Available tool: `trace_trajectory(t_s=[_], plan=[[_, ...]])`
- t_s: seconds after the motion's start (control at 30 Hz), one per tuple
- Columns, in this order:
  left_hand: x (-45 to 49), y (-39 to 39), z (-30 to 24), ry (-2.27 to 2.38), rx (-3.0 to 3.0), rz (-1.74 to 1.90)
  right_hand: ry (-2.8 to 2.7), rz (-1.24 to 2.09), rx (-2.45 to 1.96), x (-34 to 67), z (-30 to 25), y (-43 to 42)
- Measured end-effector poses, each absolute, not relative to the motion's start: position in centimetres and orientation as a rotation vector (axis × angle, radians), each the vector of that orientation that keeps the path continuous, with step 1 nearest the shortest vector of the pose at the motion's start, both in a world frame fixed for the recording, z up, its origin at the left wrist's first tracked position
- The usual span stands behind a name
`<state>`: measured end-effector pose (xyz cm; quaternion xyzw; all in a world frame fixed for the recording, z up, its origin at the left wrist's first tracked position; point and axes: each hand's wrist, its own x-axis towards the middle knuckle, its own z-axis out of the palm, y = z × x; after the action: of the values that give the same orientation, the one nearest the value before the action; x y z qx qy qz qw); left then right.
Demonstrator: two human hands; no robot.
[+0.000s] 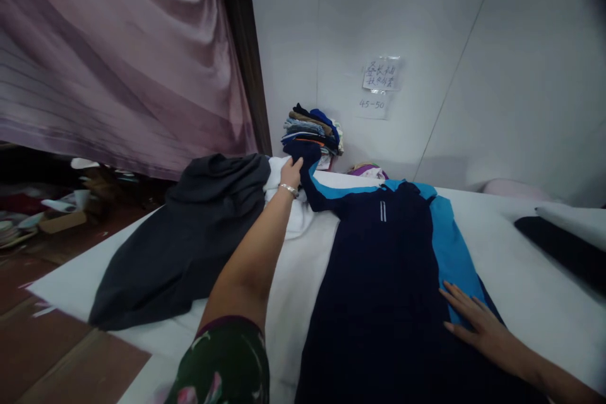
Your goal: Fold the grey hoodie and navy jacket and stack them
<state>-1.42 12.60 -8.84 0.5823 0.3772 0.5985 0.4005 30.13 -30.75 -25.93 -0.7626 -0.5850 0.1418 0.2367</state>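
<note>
A navy long-sleeved top (pixel 379 278) with bright blue sleeve panels lies spread on the white table (pixel 506 240), its collar toward the wall. My left hand (pixel 291 172) reaches far forward with its fingers closed on the cuff end of the left-side sleeve, pulling it out to the side. My right hand (pixel 473 319) rests flat, fingers spread, over the other sleeve and the edge of the body. That sleeve lies down along the top's side. The lower part of the garment runs out of view at the bottom.
Left of the top lie a dark grey garment (pixel 189 240) and a bunched white cloth (pixel 299 218). A stack of folded clothes (pixel 312 129) stands by the wall. Black fabric (pixel 563 249) lies at the right. A pink curtain (pixel 142 44) hangs at the left.
</note>
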Motion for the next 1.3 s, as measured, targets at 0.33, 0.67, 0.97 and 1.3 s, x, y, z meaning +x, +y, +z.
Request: trace_trajectory(t_s=[0.33,0.67,0.97,1.3], plan=[[8.1,-5.5,-5.9,0.407,2.165,1.245,-1.111,0.823,-1.185,20.6,-7.8,-19.5],[3.3,-11.0,-13.0,0.545,2.509,0.946,-0.480,0.900,-1.089,23.6,-6.9,-15.2],[-7.1,-12.2,-21.6,1.444,2.016,0.406,-0.709,0.887,-1.053,28.5,-0.6,-12.6],[-5.0,-15.3,-20.2,1.012,1.921,0.498,-0.715,0.648,-1.063,31.9,6.8,-12.9]])
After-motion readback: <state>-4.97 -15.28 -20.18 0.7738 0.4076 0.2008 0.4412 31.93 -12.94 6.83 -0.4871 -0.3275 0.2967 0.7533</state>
